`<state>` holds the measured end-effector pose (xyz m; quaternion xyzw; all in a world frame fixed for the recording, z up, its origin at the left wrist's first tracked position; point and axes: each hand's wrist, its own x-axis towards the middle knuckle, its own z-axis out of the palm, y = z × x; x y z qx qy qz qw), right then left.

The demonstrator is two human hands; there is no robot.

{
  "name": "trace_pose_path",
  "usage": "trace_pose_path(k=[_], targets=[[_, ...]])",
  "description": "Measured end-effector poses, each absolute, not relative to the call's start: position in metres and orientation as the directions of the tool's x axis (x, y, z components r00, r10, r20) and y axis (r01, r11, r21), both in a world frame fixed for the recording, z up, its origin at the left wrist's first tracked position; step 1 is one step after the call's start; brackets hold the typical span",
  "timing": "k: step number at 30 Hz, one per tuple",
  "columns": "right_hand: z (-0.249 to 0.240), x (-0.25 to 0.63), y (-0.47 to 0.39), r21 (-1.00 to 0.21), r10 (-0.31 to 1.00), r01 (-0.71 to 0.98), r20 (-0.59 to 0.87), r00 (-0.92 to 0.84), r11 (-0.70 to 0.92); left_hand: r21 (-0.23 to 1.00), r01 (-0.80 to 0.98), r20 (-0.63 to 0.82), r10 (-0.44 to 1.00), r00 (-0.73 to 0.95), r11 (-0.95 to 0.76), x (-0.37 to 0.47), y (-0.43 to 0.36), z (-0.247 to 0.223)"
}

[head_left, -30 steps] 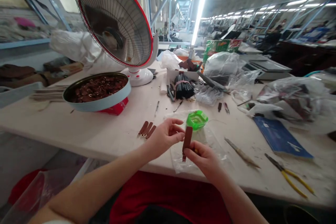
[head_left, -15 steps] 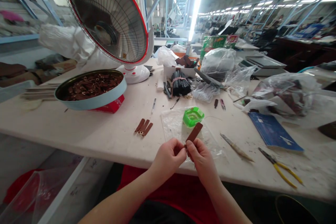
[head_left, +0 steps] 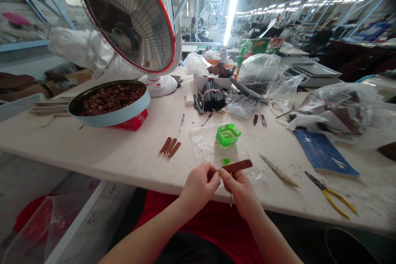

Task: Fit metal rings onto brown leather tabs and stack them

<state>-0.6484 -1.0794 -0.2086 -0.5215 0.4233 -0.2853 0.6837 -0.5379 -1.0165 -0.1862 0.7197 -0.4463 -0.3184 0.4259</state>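
Evidently, the brown leather strap (head_left: pixel 240 166) is pinched between thumb and fingers of the right hand (head_left: pixel 242 189), above the near edge of the table (head_left: pixel 136 165); its inner end seems pinched by the left hand (head_left: pixel 199 183), probably for steadiness, though that grip is partly hidden. The green dish (head_left: pixel 228 136) is set just beyond, on a plastic sheet (head_left: pixel 201 146) presumably laid to protect the table.

brown strip (head_left: pixel 239 166): upright → nearly level | hands (head_left: pixel 198 184): apart → meeting at its end
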Motion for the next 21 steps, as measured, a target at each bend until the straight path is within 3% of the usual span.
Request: trace_pose_path(k=[5,15,21], targets=[[-0.211,-0.658,-1.085,-0.957,-0.802,-0.036,-0.263,0.537,0.289,0.953,-0.191,-0.164,-0.931,0.326,-0.235,-0.536,-1.023,-0.185],[-0.216,-0.658,-1.089,-0.980,-0.815,-0.094,-0.199,0.544,0.177,0.915,-0.298,-0.153,-0.918,0.365,-0.271,-0.539,-1.023,-0.184],[-0.212,-0.663,-1.095,-0.981,-0.825,-0.179,-0.166,0.540,0.080,0.962,-0.150,-0.188,-0.952,0.242,-0.228,-0.539,-1.016,-0.180]])
